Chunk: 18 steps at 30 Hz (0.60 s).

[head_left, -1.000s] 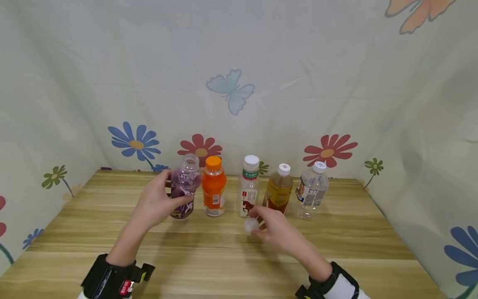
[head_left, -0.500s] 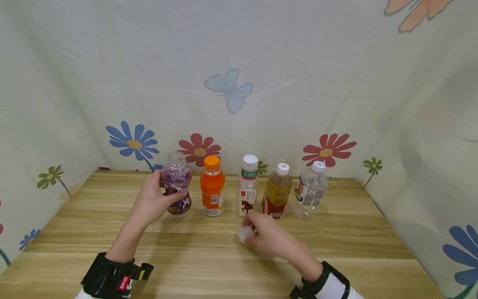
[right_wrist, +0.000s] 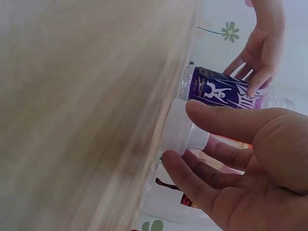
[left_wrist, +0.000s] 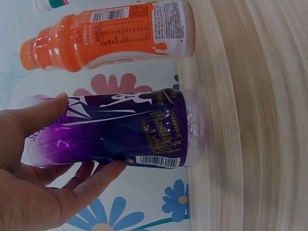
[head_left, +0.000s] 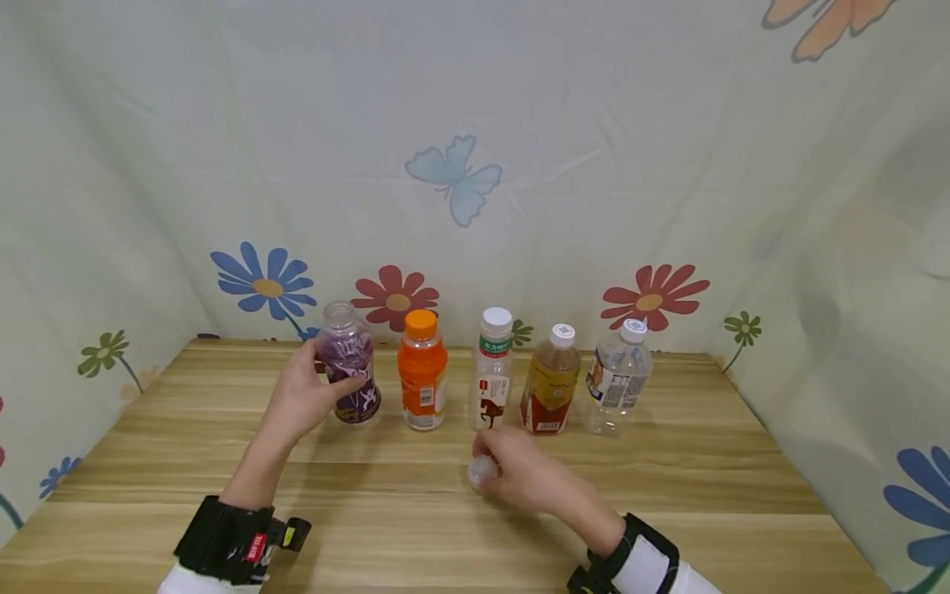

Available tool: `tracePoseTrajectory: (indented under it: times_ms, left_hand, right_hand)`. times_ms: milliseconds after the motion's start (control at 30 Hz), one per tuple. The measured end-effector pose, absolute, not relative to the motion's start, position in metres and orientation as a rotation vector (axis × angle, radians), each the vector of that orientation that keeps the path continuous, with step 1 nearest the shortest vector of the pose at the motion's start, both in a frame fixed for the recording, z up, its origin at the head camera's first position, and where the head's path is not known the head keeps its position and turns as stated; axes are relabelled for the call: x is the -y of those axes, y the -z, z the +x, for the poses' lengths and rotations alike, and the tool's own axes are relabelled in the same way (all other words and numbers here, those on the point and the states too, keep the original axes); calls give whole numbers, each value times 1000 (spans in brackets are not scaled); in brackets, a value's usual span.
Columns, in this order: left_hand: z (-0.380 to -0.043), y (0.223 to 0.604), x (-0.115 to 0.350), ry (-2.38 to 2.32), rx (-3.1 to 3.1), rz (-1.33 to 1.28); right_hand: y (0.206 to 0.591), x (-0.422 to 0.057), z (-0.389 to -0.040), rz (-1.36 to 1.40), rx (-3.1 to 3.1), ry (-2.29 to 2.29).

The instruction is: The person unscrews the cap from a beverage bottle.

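Note:
A purple-labelled plastic bottle [head_left: 350, 359] with an uncapped clear neck stands upright at the left end of a row of bottles. My left hand [head_left: 300, 392] grips it, thumb on the near side and fingers round the other, as the left wrist view shows the bottle [left_wrist: 115, 130] base on the wood. In front of the row, my right hand [head_left: 523, 470] pinches a translucent white bottle cap [head_left: 482, 472] between thumb and fingers. Low at the table surface, the cap [right_wrist: 183, 127] appears in the right wrist view with fingertips on both its sides.
Right of the purple bottle stand an orange bottle [head_left: 423, 371], a clear bottle with a white cap [head_left: 494, 371], an amber drink bottle [head_left: 551, 384] and a clear water bottle [head_left: 619, 379]. Behind the wooden table [head_left: 416, 536] hangs a flower-printed curtain [head_left: 475, 99].
The purple bottle has moved left, away from the orange one, with my left hand on it. My right hand has carried the cap slightly left and nearer the front.

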State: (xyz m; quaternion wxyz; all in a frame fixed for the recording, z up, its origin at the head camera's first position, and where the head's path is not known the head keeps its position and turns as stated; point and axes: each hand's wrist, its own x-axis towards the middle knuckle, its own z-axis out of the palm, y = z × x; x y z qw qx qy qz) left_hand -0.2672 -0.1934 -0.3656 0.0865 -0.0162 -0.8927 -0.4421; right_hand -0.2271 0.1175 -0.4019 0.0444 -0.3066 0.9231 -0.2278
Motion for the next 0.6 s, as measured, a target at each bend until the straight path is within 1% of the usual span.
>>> tracePoseTrajectory:
  times_ms: [300, 600]
  left_hand:
    - [-275, 370, 196, 1371, 2659, -41]
    - [-277, 372, 196, 1409, 2669, -31]
  right_hand:
    - [405, -113, -231, -985, -2848, 664]
    - [410, -109, -238, -943, -2850, 674]
